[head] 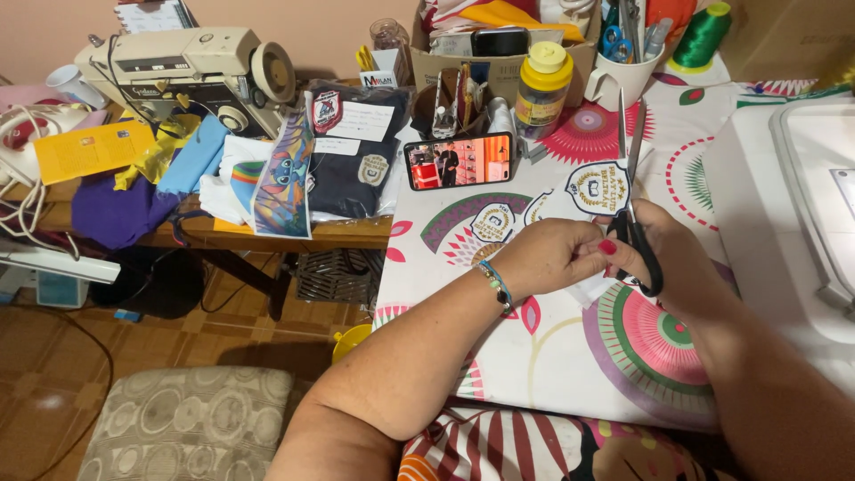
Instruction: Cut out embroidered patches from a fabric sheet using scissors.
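My right hand (670, 242) grips black-handled scissors (631, 151), blades open and pointing away from me, cutting around a round embroidered badge (598, 187) on white backing. My left hand (554, 254), with red nails and a beaded bracelet, pinches the lower edge of that white backing sheet. Two more badges (492, 223) lie on the same strip to the left. All this happens above a table with a flower-patterned cloth (570, 356).
A phone (460, 161) playing video leans upright behind the badges. Behind it stand a yellow-lidded jar (543, 85), a mug of tools (623, 67) and a green thread cone (702, 36). A white machine (793, 205) is at right, a sewing machine (200, 71) and fabrics at left.
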